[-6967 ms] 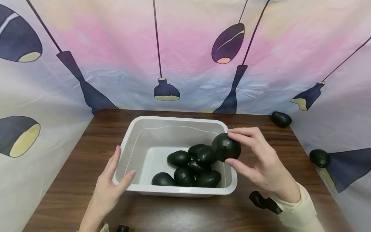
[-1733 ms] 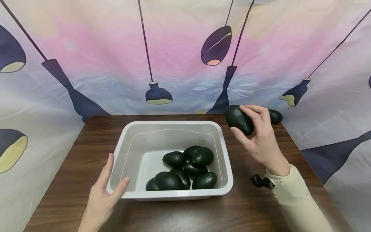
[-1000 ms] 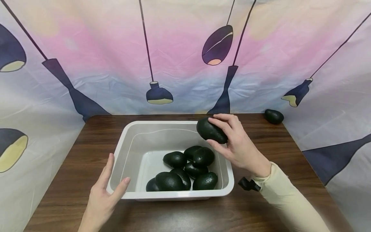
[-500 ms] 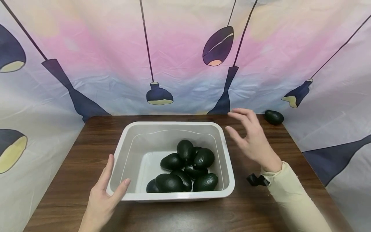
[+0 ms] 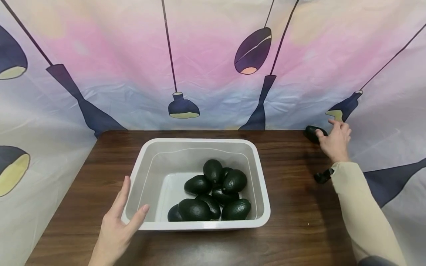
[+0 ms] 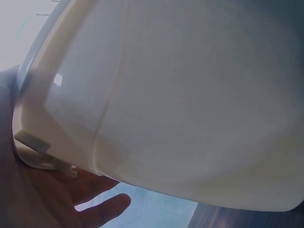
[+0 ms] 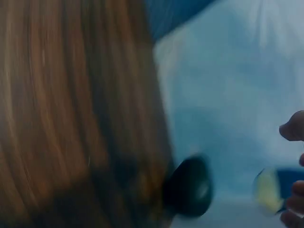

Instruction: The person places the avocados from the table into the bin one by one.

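Note:
A light grey plastic tub (image 5: pixel 159 225) stands on the table with several dark green avocados (image 5: pixel 234 181) heaped toward its right and front. At the tub's front left corner rests my left hand (image 5: pixel 116 221), fingers straight and thumb pointing over the rim. The left wrist view shows this hand (image 6: pixel 52 199) against the outside of the tub (image 6: pixel 190 104). My right hand (image 5: pixel 336 140) reaches over the far right corner, thumb and fingers spread around a lone avocado (image 5: pixel 313 133). In the right wrist view a gap shows between that avocado (image 7: pixel 190 187) and the fingers (image 7: pixel 294 128).
The dark wooden table (image 5: pixel 293 207) has its right edge beside the lone avocado. A patterned cloth (image 5: pixel 213 66) with printed lamps hangs behind and along both sides.
An avocado carried by my right hand was released onto the heap in the tub. The emptied hand then moved right and away to the corner avocado. My left hand stayed at the tub.

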`<action>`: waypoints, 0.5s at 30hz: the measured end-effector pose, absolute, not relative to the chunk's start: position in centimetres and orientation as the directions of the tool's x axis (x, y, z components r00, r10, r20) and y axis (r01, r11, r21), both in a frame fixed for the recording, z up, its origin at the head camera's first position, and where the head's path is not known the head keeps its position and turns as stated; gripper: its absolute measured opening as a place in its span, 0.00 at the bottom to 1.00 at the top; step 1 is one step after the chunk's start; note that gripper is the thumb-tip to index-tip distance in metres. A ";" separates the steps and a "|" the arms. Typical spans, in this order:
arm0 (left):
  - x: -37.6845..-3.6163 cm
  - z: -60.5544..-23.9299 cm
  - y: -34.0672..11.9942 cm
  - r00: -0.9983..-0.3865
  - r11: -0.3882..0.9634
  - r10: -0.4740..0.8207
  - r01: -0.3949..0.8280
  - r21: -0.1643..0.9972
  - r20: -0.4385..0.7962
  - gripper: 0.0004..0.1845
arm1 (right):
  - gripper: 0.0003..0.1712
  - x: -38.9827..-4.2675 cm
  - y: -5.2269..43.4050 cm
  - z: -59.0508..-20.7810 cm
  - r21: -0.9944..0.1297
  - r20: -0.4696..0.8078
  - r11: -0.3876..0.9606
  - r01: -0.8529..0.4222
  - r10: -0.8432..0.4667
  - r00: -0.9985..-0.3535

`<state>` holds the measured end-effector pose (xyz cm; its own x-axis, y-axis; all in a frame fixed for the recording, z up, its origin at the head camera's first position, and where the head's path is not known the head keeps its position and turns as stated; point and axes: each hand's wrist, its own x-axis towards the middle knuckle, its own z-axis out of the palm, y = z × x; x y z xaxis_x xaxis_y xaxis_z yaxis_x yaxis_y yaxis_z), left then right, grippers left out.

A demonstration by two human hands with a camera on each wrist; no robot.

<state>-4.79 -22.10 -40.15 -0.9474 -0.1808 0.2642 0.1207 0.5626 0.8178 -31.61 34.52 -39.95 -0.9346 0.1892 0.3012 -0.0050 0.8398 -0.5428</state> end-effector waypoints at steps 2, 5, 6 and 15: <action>-4.8 -40.1 -22.1 -0.948 0.568 -0.189 0.108 0.816 0.257 0.46 | 0.39 -33.0 35.8 -40.6 -0.506 0.243 0.862 0.029 0.175 -0.954; -4.7 -40.0 -22.1 -0.949 0.558 -0.198 0.096 0.824 0.246 0.46 | 0.40 -34.4 36.8 -41.6 -0.452 0.166 0.890 0.062 0.153 -0.974; -4.7 -39.9 -22.1 -0.949 0.556 -0.201 0.095 0.826 0.244 0.46 | 0.40 -34.8 37.0 -41.8 -0.438 0.145 0.896 0.074 0.152 -0.978; -4.8 -40.0 -22.0 -0.946 0.543 -0.199 0.111 0.832 0.256 0.47 | 0.42 -36.8 38.0 -44.6 -0.370 0.049 0.915 0.161 0.192 -0.980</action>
